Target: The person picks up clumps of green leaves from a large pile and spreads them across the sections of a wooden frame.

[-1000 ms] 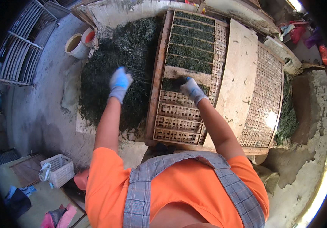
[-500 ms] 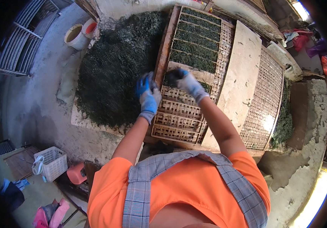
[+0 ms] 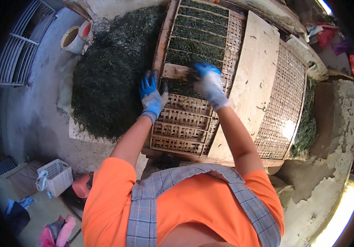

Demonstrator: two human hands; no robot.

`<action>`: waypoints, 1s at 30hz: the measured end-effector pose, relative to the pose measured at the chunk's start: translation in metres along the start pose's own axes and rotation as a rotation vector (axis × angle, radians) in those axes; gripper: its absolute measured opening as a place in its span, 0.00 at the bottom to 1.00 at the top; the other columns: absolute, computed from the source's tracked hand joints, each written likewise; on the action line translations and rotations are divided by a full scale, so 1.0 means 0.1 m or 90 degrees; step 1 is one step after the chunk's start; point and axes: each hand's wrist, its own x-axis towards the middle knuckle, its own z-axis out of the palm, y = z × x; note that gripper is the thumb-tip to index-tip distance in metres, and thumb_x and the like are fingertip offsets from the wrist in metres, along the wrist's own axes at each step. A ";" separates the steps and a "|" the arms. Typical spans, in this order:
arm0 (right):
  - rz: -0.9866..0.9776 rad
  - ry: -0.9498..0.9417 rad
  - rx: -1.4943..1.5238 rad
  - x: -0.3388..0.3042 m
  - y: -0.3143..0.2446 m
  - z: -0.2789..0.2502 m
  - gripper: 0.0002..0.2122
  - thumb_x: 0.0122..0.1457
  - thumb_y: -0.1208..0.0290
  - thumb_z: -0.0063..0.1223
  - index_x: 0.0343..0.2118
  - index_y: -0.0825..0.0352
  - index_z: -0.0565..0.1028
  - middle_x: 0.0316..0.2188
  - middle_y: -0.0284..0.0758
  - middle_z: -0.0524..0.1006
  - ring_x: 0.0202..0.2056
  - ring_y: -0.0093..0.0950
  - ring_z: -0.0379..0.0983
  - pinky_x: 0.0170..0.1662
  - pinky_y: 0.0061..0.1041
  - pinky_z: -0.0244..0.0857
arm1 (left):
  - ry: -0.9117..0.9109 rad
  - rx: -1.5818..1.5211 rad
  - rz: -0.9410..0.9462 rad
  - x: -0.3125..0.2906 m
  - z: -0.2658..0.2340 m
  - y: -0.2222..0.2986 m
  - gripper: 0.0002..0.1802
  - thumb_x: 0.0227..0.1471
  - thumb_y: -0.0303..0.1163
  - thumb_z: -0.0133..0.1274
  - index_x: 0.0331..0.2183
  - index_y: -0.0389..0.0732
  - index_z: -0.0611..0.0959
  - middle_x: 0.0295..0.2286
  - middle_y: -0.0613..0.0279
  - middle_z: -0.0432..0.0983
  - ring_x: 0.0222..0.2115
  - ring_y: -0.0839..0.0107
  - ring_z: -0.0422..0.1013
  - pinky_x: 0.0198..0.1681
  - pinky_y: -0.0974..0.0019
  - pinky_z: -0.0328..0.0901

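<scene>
My left hand, in a blue and white glove with dark fingertips, is open with fingers spread. It sits between a big heap of dark green leafy strands and the near-left edge of a slatted frame on a woven mat. My right hand, gloved alike, is over a partly filled row of green strands in that frame; motion blurs it and its fingers cannot be made out. A flat wooden strip lies across the frame just beyond. Farther rows hold evenly spread green strands.
Right of the frame lie a pale board and another woven mat, with more green strands beyond. Buckets stand far left. A white plastic crate and a red container are at the near left.
My left hand has spread its fingers beside the frame's edge. My right hand has shifted right over the row, where more green strands now show. The whole view has shifted slightly.
</scene>
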 end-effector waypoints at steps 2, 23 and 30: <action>-0.131 0.067 -0.121 0.07 0.23 0.35 0.15 0.56 0.58 0.60 0.46 0.53 0.78 0.43 0.36 0.78 0.42 0.35 0.75 0.43 0.36 0.73 | 0.018 -0.058 0.020 0.05 0.02 -0.02 0.33 0.58 0.40 0.50 0.62 0.43 0.62 0.60 0.49 0.57 0.59 0.47 0.55 0.63 0.52 0.53; -0.044 -0.024 0.589 0.04 -1.76 0.77 0.18 0.59 0.74 0.59 0.51 0.71 0.72 0.42 0.37 0.79 0.42 0.27 0.74 0.48 0.22 0.68 | -0.067 -0.367 0.192 -0.43 -0.13 -0.55 0.31 0.52 0.44 0.53 0.55 0.43 0.72 0.56 0.47 0.63 0.59 0.50 0.57 0.63 0.52 0.50; -0.153 -0.334 -0.241 -0.39 -3.17 2.13 0.43 0.44 0.69 0.60 0.66 0.54 0.55 0.66 0.59 0.46 0.64 0.58 0.50 0.61 0.43 0.56 | -0.279 -0.199 0.041 -2.28 -1.14 -2.64 0.16 0.47 0.38 0.59 0.39 0.44 0.81 0.41 0.52 0.75 0.45 0.49 0.68 0.54 0.49 0.60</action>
